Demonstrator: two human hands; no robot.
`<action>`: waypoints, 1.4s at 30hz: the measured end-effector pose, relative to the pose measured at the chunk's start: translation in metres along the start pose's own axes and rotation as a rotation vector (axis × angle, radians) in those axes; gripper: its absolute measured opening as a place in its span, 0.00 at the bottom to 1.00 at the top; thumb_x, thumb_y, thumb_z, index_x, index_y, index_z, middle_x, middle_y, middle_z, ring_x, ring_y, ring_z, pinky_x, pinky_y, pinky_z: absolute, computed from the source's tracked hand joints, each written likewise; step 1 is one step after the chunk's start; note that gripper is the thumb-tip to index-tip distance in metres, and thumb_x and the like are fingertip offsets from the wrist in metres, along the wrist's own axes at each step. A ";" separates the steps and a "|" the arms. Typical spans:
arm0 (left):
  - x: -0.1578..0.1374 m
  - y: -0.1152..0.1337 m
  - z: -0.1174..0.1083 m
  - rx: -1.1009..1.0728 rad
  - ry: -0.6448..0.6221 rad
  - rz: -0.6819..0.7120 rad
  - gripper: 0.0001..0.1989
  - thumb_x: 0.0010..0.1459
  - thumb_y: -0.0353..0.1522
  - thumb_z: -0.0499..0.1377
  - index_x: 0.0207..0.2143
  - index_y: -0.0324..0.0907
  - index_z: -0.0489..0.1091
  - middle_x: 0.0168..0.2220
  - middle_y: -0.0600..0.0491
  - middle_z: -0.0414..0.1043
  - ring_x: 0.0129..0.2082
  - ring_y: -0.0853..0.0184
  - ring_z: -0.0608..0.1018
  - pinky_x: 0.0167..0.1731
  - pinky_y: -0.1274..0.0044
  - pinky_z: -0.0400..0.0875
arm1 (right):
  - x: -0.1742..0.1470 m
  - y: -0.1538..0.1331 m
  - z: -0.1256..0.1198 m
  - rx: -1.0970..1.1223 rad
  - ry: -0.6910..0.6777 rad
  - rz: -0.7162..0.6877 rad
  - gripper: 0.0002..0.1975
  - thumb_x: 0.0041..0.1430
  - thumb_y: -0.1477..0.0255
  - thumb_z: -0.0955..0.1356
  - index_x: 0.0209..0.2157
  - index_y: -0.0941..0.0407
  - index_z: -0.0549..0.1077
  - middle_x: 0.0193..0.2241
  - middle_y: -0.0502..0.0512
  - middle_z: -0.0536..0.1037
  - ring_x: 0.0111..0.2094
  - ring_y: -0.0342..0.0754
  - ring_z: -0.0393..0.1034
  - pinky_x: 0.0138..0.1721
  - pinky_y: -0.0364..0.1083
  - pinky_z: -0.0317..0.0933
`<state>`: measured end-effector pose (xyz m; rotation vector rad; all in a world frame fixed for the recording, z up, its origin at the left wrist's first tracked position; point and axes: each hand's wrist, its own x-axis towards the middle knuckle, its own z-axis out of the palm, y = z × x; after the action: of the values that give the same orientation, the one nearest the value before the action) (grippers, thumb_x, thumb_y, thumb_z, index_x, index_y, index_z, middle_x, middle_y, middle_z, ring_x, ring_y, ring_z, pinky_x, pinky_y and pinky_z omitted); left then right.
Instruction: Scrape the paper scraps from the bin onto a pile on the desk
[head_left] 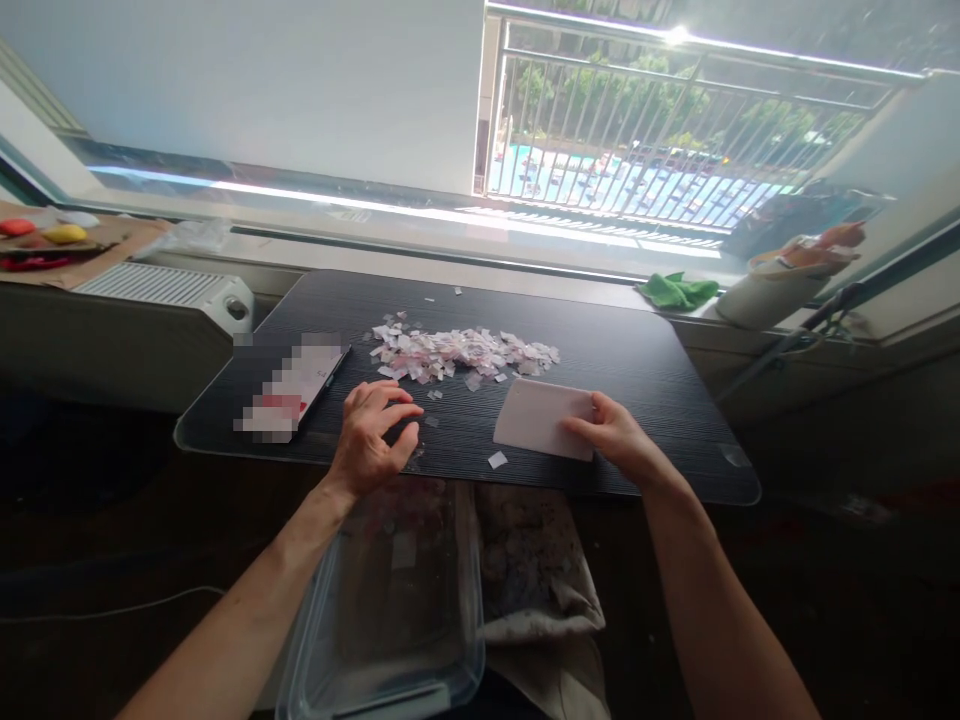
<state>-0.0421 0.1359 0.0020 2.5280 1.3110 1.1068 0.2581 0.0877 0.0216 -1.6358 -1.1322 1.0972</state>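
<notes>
My right hand [615,430] grips a flat white card [536,418] by its right side, thumb on top, low over the dark table. Beyond the card lies a long heap of small white and pinkish paper-like scraps [457,350], some of them see-through. My left hand [375,430] is at the table's front edge, left of the card, its fingers curved and apart with nothing visible between them. A few loose scraps lie near its fingertips. One white scrap [497,460] sits apart, just left of the card's lower corner.
A partly blurred phone-like slab [296,390] lies on the left of the dark table [622,345]. Below the front edge are a clear plastic bin [480,640] and a cloth [540,625] with scraps. A green cloth [679,291] and a pot [772,293] stand by the window.
</notes>
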 end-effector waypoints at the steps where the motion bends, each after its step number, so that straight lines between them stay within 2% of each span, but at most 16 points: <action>1: 0.000 0.000 0.000 0.000 0.001 0.001 0.07 0.46 0.32 0.53 0.29 0.45 0.70 0.35 0.53 0.68 0.45 0.63 0.66 0.49 0.66 0.54 | 0.000 -0.001 0.001 -0.022 -0.016 0.002 0.13 0.38 0.70 0.69 0.29 0.57 0.65 0.24 0.48 0.73 0.25 0.43 0.67 0.26 0.42 0.61; 5: 0.000 -0.001 0.000 0.000 0.004 0.009 0.07 0.46 0.32 0.54 0.30 0.45 0.70 0.35 0.53 0.68 0.44 0.63 0.67 0.49 0.66 0.54 | -0.001 -0.004 0.000 -0.085 -0.099 0.014 0.12 0.39 0.70 0.68 0.30 0.58 0.65 0.25 0.48 0.73 0.26 0.43 0.67 0.26 0.42 0.61; 16: 0.000 -0.001 0.000 -0.010 0.001 0.000 0.07 0.47 0.32 0.53 0.29 0.45 0.70 0.34 0.54 0.68 0.44 0.63 0.67 0.48 0.66 0.56 | -0.011 -0.009 -0.010 -0.036 -0.268 0.041 0.14 0.40 0.69 0.69 0.31 0.58 0.67 0.29 0.49 0.73 0.29 0.43 0.67 0.27 0.41 0.61; 21: 0.001 0.000 -0.001 -0.022 0.014 0.010 0.07 0.46 0.32 0.54 0.29 0.45 0.70 0.34 0.53 0.68 0.43 0.63 0.67 0.49 0.66 0.55 | -0.023 -0.017 -0.023 -0.060 -0.267 0.045 0.13 0.40 0.69 0.69 0.31 0.58 0.66 0.26 0.47 0.72 0.26 0.42 0.66 0.25 0.40 0.60; 24: 0.000 0.001 -0.001 -0.016 0.022 0.004 0.07 0.46 0.31 0.54 0.29 0.45 0.70 0.34 0.53 0.69 0.44 0.62 0.67 0.49 0.66 0.55 | -0.022 -0.019 -0.022 -0.036 -0.175 0.022 0.13 0.40 0.69 0.69 0.30 0.57 0.65 0.24 0.47 0.72 0.24 0.42 0.66 0.24 0.40 0.60; 27: -0.001 0.001 0.001 0.003 0.043 -0.023 0.06 0.47 0.30 0.53 0.28 0.44 0.69 0.33 0.54 0.69 0.44 0.63 0.67 0.49 0.66 0.55 | -0.012 -0.017 -0.006 0.011 -0.009 -0.043 0.15 0.40 0.68 0.69 0.31 0.57 0.65 0.24 0.47 0.72 0.23 0.42 0.67 0.24 0.41 0.61; 30: -0.001 -0.001 0.003 0.033 0.113 -0.071 0.05 0.47 0.29 0.53 0.26 0.44 0.68 0.30 0.54 0.69 0.42 0.64 0.68 0.48 0.67 0.57 | 0.001 -0.014 0.021 0.025 0.074 -0.116 0.15 0.41 0.68 0.68 0.33 0.57 0.64 0.25 0.48 0.72 0.24 0.42 0.67 0.25 0.42 0.61; 34: -0.001 -0.004 0.005 0.031 0.187 -0.122 0.05 0.47 0.27 0.52 0.25 0.43 0.68 0.30 0.54 0.69 0.41 0.65 0.69 0.46 0.69 0.60 | 0.020 -0.011 0.055 -0.001 0.116 -0.205 0.14 0.43 0.69 0.66 0.34 0.56 0.64 0.27 0.49 0.72 0.25 0.43 0.66 0.25 0.42 0.61; 38: -0.001 -0.004 0.004 -0.005 0.232 -0.148 0.06 0.49 0.28 0.52 0.25 0.42 0.68 0.29 0.54 0.69 0.39 0.66 0.69 0.45 0.70 0.61 | 0.032 -0.011 0.077 -0.057 0.173 -0.243 0.12 0.43 0.69 0.66 0.32 0.56 0.63 0.26 0.50 0.71 0.26 0.44 0.66 0.26 0.42 0.60; 42: -0.001 -0.002 0.002 -0.058 0.275 -0.179 0.07 0.51 0.28 0.50 0.25 0.42 0.68 0.29 0.54 0.70 0.39 0.67 0.69 0.45 0.70 0.62 | 0.026 -0.012 0.092 -0.068 0.073 -0.226 0.11 0.43 0.69 0.65 0.31 0.56 0.63 0.25 0.49 0.71 0.25 0.43 0.65 0.25 0.42 0.60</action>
<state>-0.0429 0.1374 -0.0005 2.2249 1.5068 1.4659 0.1728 0.1295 0.0035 -1.5436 -1.2827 0.8560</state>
